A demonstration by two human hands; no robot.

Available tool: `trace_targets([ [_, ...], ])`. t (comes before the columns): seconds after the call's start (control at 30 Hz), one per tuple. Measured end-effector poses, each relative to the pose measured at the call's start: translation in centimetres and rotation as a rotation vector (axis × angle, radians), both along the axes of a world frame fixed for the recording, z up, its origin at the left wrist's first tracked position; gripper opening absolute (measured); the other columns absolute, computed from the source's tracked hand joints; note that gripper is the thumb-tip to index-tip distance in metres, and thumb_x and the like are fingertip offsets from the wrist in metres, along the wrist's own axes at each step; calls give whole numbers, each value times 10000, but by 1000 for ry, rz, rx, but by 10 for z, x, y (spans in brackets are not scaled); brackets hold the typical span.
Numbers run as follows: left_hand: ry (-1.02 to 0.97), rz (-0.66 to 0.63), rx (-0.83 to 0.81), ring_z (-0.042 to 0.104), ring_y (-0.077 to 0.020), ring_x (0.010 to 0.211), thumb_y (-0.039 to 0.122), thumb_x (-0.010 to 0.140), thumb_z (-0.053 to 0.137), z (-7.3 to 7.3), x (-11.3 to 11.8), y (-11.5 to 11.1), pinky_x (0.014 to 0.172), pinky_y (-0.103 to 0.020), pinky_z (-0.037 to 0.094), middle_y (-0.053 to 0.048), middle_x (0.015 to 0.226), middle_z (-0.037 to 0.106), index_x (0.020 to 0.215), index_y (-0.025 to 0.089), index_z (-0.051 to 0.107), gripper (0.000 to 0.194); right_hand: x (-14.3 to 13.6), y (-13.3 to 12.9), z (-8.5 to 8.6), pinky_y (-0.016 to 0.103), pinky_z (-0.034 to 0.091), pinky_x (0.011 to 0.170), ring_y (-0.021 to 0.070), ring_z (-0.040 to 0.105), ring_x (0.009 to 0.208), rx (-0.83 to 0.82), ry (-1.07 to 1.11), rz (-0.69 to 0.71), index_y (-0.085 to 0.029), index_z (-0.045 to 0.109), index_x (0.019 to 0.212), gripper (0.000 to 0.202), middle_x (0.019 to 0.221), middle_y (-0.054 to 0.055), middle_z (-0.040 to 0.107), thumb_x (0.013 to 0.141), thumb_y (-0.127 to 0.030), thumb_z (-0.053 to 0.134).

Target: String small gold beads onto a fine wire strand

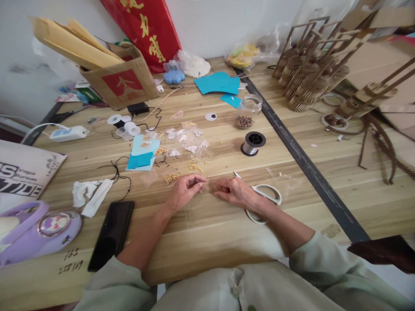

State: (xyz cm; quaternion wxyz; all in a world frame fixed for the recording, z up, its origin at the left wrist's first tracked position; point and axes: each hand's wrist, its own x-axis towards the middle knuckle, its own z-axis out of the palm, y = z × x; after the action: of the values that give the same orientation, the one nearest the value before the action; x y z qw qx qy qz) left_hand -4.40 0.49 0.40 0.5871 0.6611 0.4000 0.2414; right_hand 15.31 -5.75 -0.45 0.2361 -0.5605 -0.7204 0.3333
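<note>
My left hand (185, 191) is pinched, thumb against forefinger, over the middle of the table. A tiny piece seems to sit at its fingertips, too small to name. Just to the right, my right hand (236, 191) is closed with its fingertips together, slightly blurred; what it holds cannot be made out. A small gap separates the two hands. Faint clear thread (188, 216) shows below my left hand. White-handled scissors (274, 194) lie partly under my right wrist. Small gold findings (171, 177) and more gold pieces (193, 164) lie just beyond my left hand.
A spool of clear line (251, 146) and a glass jar (252, 103) with beads stand beyond my right hand. Bags of silver pieces (191, 138) lie mid-table. A black phone (112, 233) rests by my left forearm. Wooden baskets (304, 82) stand back right, past a dark strip (298, 155).
</note>
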Motion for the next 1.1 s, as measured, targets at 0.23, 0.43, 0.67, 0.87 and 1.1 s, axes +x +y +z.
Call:
trace_targets([
  [0.23,24,6,-46,607,-109,587,268,709,651,4,2,-2,580,-219,492,-46,704,677,799,113,654,180,0,1,3,194,254,503,72,376,495,-31,67,20,-151,672,849,173,552,-42,483,848,-245,526],
  [0.43,22,27,-92,568,-91,497,298,667,713,-7,3,-2,509,-202,473,-7,576,621,682,118,598,214,2,3,0,198,267,509,78,376,528,-49,177,-33,-135,654,832,207,575,-39,470,857,-283,511],
  [0.67,43,1,-10,589,-107,539,263,694,680,-9,3,-4,554,-225,496,-22,628,644,791,109,647,185,4,5,-1,203,250,485,75,347,510,-39,275,-71,-127,636,812,271,553,-46,439,872,-347,490],
  [0.87,166,-48,181,589,-124,581,259,750,622,-7,3,-5,560,-228,468,-50,689,677,816,127,694,163,3,4,1,201,258,478,77,356,512,-79,316,-83,-131,630,818,283,560,-41,434,873,-369,489],
  [1.1,159,-53,213,571,-125,587,253,763,610,-5,4,-5,562,-221,442,-32,649,660,773,135,689,143,3,3,3,204,270,473,79,379,503,-117,374,-104,-136,589,796,286,560,-37,457,877,-389,483],
])
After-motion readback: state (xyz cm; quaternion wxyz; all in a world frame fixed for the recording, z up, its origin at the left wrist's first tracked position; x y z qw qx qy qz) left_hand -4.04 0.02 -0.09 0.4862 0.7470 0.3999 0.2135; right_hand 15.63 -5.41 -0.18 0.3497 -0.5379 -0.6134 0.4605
